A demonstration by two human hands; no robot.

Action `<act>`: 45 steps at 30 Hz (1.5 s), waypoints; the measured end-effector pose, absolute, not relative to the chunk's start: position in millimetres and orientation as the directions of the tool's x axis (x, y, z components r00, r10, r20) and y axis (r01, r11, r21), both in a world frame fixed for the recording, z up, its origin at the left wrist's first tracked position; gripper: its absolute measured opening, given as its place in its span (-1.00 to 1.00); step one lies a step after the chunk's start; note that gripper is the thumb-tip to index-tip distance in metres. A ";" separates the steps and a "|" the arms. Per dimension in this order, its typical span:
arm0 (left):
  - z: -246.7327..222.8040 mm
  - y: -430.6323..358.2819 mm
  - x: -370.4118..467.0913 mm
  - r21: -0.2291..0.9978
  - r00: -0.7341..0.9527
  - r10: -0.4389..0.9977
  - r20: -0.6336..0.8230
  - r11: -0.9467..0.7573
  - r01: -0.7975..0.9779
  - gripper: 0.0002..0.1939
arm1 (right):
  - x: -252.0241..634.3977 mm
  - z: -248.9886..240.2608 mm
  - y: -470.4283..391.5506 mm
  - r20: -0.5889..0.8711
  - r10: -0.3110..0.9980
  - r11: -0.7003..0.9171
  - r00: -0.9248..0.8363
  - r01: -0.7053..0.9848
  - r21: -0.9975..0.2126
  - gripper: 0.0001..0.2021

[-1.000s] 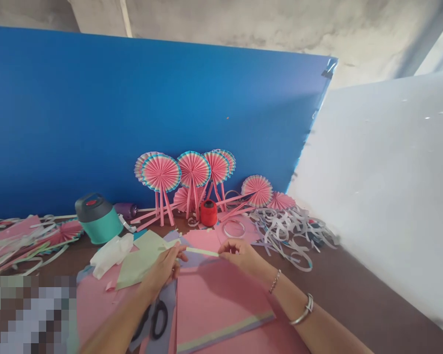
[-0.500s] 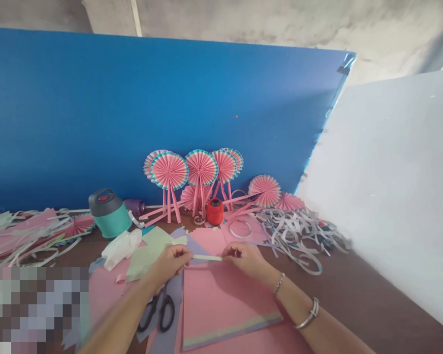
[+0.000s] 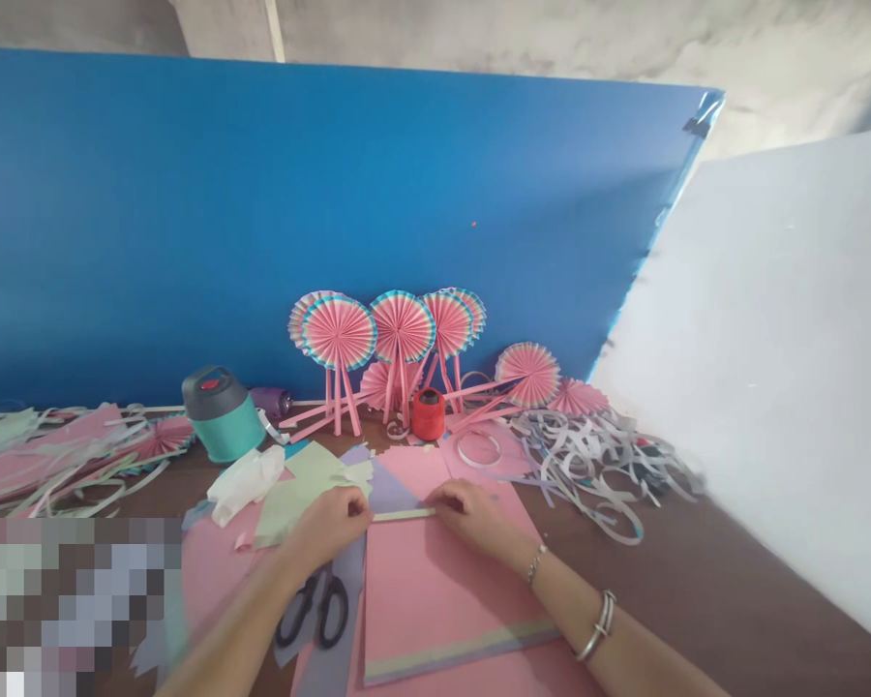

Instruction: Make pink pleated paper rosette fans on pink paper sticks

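A narrow pale green paper strip lies along the far edge of a pink paper sheet. My left hand pinches the strip's left end, its fingers curled. At the other end my right hand is closed over the strip, fingertips together. The pink sheet has green and lilac bands along its near edge. Black-handled scissors rest left of the sheet, partly under my left forearm, on a lilac paper strip.
Pink pleated paper fans stand against the blue panel. Before them is a red spool-like object. A teal container and a crumpled white bag are at left; tangled paper strips lie at right.
Both hands have lowered the green strip onto the far edge of the pink sheet. The whole view has shifted slightly, moving the background a little to the right.
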State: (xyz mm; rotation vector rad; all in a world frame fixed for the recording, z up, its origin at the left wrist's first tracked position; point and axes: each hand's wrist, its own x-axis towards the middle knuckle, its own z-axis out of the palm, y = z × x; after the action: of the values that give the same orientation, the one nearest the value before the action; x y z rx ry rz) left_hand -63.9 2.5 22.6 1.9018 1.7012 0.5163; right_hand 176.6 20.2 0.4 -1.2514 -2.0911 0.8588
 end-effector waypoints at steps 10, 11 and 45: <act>31.5 -2.3 -55.4 0.564 0.108 0.989 -0.096 -0.036 0.825 -0.89 | 173.7 -5.9 21.9 0.106 0.921 0.307 -0.375 0.532 -0.789 -0.68; 32.3 -2.7 -54.7 0.561 0.108 0.989 -0.097 -0.035 0.827 -0.88 | 173.4 -5.5 21.5 0.106 0.921 0.307 -0.375 0.530 -0.790 -0.68; 27.9 -4.4 -47.3 0.439 0.030 0.991 -0.128 0.030 0.898 -0.86 | 169.7 -1.3 15.6 0.113 0.935 0.311 -0.337 0.622 -0.718 -0.59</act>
State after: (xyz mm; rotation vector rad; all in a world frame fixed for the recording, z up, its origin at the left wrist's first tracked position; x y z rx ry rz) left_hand -47.3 -4.4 27.9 1.9149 1.9148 0.3154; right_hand 169.7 15.6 -1.3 -1.3741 -2.0609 0.7857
